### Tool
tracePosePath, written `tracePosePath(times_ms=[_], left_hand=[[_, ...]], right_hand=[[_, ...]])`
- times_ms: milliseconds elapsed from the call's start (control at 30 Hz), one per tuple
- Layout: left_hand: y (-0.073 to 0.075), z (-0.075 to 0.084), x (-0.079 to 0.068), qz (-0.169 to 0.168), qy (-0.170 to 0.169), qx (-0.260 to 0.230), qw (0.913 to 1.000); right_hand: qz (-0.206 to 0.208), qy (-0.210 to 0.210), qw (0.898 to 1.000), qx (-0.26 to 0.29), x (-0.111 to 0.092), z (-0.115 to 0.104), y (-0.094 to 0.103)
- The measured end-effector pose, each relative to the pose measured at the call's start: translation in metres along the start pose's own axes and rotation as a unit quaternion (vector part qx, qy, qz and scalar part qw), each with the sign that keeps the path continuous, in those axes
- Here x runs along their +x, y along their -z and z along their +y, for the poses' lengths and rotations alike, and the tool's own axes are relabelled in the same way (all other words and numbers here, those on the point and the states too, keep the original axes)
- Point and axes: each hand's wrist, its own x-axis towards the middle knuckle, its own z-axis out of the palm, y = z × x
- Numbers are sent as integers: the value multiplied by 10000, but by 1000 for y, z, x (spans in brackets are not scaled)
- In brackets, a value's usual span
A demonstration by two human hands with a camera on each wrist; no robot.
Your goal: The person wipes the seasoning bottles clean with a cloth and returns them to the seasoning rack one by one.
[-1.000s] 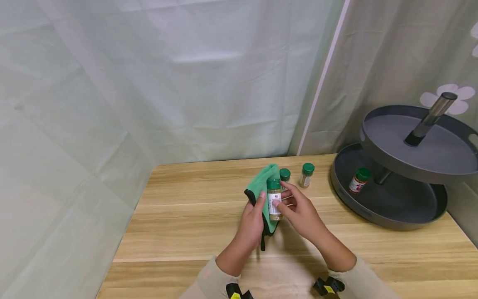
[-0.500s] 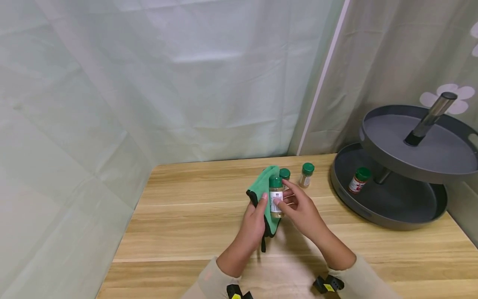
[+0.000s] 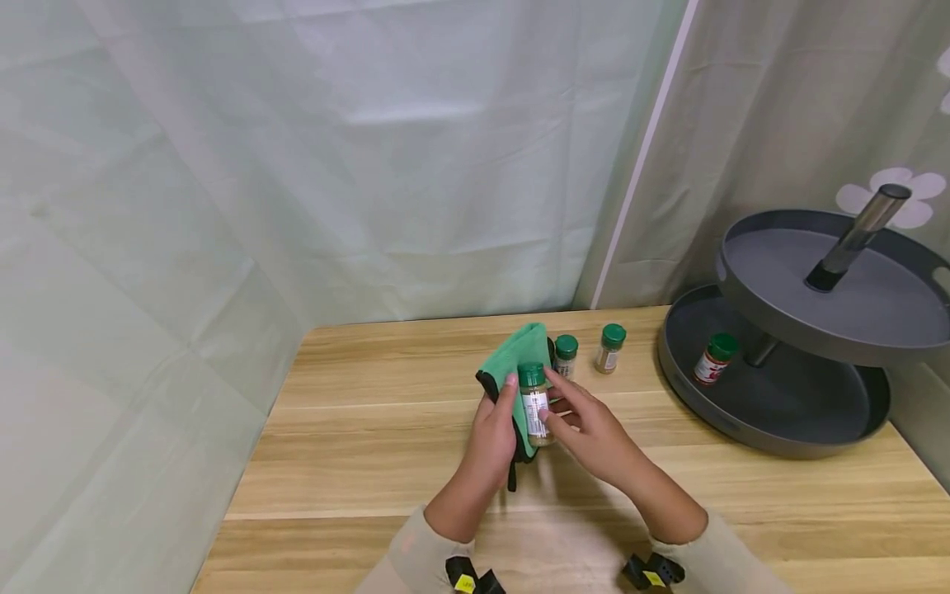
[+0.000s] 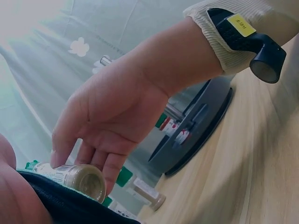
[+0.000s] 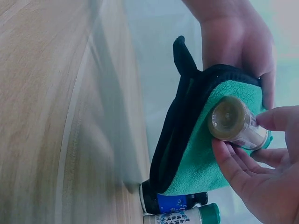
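One jar [image 3: 534,406] pinched by right hand [image 3: 596,435]

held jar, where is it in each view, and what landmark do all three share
Head: the jar is just right of centre, below mid-height, against the green cloth.
Left wrist: the jar is at lower left, its base angled toward the camera.
Right wrist: the jar is right of centre, near mid-height, base toward the camera.
Shared landmark: the right hand, holding the jar.

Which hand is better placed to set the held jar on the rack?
Probably the right hand: it pinches the jar and sits nearer the rack, while the left hand holds the cloth.
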Motion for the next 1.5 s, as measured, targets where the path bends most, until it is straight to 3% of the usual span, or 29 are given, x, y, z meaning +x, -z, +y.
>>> tracePosePath(times_ms=[533, 733, 1067, 1333, 1500], left_hand=[[-8, -4, -5, -518, -24, 202, 9984], [-9, -5, -7, -235, -25, 372, 9990], [-3, -1, -3, 107, 63, 297, 9995], [0, 0, 0, 130, -9, 153, 9998], [-1, -1, -1, 78, 16, 268, 9996]], right_hand=[[880, -317, 9949, 367, 7, 4, 10], [715, -370, 9957, 459, 7, 4, 7], [423, -121, 9990, 24, 5, 3, 1], [-21, -48, 9999, 129, 2, 3, 2], [139, -114, 9995, 259, 4, 3, 3]])
